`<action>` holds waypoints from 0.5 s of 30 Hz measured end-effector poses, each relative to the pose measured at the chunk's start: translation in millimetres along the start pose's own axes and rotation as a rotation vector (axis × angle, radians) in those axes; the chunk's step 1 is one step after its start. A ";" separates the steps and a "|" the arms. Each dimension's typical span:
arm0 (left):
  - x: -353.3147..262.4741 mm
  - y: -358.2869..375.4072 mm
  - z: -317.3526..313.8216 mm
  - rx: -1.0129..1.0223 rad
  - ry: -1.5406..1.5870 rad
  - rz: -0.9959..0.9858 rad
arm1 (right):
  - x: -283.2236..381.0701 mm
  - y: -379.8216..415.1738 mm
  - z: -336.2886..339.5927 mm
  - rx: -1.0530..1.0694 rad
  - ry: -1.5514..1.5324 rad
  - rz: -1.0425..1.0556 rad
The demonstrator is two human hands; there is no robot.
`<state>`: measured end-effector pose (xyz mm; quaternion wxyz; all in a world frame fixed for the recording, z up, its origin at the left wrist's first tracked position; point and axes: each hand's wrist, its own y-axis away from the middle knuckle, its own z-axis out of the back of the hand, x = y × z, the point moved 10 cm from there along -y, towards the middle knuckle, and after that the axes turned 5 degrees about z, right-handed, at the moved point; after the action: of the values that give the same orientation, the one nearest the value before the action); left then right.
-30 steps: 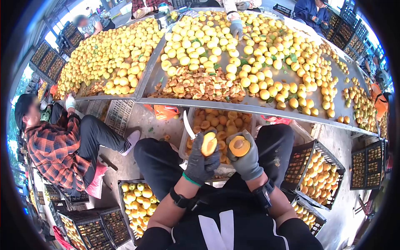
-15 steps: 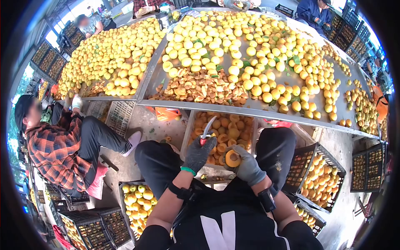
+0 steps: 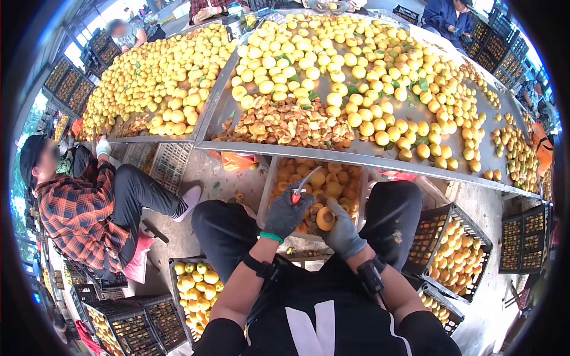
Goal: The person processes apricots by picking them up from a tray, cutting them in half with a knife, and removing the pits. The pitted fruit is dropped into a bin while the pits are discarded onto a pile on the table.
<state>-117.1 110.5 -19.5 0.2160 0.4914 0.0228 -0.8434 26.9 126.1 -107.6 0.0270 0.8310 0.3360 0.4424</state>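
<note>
Left hand [image 3: 286, 215], dark glove, was closed around a red-handled knife [image 3: 300, 188]; blade angled up and right over the tray [image 3: 265, 190] of halved fruit below the counter [image 3: 356, 155] edge. Handle mostly buried in the glove, only a red patch showed. Right hand [image 3: 339, 228], grey glove, pinched an apricot half [image 3: 325, 218] between thumb and fingers, cut face toward the camera, held just over the tray's near edge, just beside the left hand. Could not tell whether the pit was in it; too small. Tray was partly blocked by both hands, its near rim hidden.

On the counter: a heap of pits and scraps [image 3: 285, 126] near the front edge, whole yellow fruit [image 3: 350, 77] behind. Crates of fruit [image 3: 454, 252] sat on the floor to the right, another crate [image 3: 196, 291] at lower left, partly cut off by the person's arm. A seated person in a plaid shirt [image 3: 77, 213] was at the left; their hands were hard to read. Other workers at the far counter edge were cropped by the frame.
</note>
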 end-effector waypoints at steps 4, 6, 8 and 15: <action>10.2 -3.0 1.9 0.010 0.327 -0.014 | 33.4 30.4 -47.0 0.445 1.172 0.467; 1.3 2.2 4.6 0.038 0.598 -0.069 | -1.5 27.6 -36.3 0.532 0.837 0.256; -3.0 18.1 -3.2 0.186 0.847 0.212 | -21.8 32.9 -43.9 0.605 0.491 0.046; -17.1 36.5 -9.8 0.354 1.342 0.043 | 5.9 61.4 -66.8 0.602 0.818 0.422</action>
<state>-87.7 85.8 -3.8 0.0885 0.9349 0.0036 -0.3437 11.6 65.3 -41.8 -0.4340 0.6117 0.2566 0.6096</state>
